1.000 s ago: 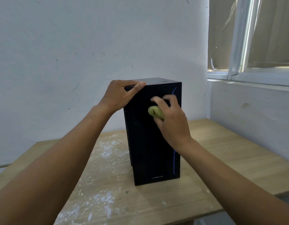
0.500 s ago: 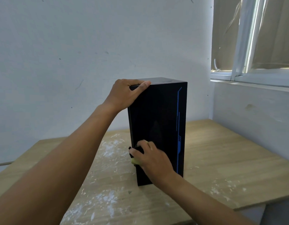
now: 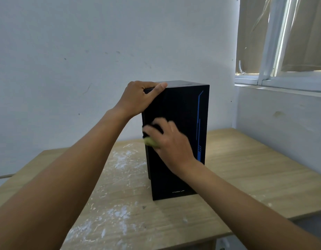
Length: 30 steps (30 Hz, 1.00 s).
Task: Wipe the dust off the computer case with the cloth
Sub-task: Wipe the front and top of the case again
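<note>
Computer case (image 3: 181, 109): black tower, stood upright on the wooden table (image 3: 246, 168), front panel turned to the camera. A blue stripe (image 3: 199, 123) is seen down the panel's right side, small white lettering (image 3: 178, 191) near its bottom edge.

Left hand (image 3: 139, 98): top left corner of the case is gripped. The thumb is laid along the top front edge and the fingers are wrapped over the corner, out of sight.

Right hand (image 3: 172, 141): motion-blurred. The yellow-green cloth (image 3: 151, 142) is held bunched in curled fingers and pressed against the front panel at about mid-height, close to the left edge. Only a small lump of cloth is exposed below the fingers; the rest is covered by the hand.

White smears (image 3: 123, 159) are spread over the table left of the case and toward the near edge. A pale wall (image 3: 83, 51) is seen behind, and a window (image 3: 282, 42) at upper right.
</note>
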### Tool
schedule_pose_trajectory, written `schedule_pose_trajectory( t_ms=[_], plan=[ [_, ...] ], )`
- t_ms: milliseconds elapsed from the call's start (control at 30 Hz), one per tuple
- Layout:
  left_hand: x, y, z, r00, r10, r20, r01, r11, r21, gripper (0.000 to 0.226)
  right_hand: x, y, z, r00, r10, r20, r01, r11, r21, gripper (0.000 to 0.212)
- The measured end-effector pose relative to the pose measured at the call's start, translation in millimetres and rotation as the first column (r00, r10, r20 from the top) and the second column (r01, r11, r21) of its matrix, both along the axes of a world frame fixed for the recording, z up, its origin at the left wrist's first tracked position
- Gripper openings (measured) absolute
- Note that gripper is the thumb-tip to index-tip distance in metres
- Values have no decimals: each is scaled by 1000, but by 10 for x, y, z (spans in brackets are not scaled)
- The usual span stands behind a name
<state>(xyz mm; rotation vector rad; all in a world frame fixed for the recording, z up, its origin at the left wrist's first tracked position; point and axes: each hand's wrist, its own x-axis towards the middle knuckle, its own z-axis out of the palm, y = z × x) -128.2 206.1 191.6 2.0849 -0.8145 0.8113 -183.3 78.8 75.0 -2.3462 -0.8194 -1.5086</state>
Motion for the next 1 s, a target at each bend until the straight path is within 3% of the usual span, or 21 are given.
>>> schedule_pose_trajectory(
  t_ms=[167,333,500,733,900,1000],
  plan=[
    [-16,3,-3,1000,10,-11,-10,1000,10,29,-2,-186,-859,990,-48,-136,28,988,-151,47],
    [-21,-11,-1,1000,22,-4,-22,1000,16,29,-75,-492,-1175,977,-86,-193,53,984,-169,45],
    [-18,-8,-2,1000,27,11,-27,1000,7,28,-100,-689,-471,988,-108,-112,115,992,55,33],
    [-27,-13,-7,999,18,32,-18,1000,-10,27,-19,-808,815,994,-86,-70,104,939,327,42],
    [-2,-8,-17,998,6,66,-6,1000,6,28,97,-906,1327,973,-3,-230,103,901,422,44],
    [16,15,-16,997,-3,78,3,1000,8,33,159,-935,1512,932,-46,-361,166,937,309,43]
  ],
)
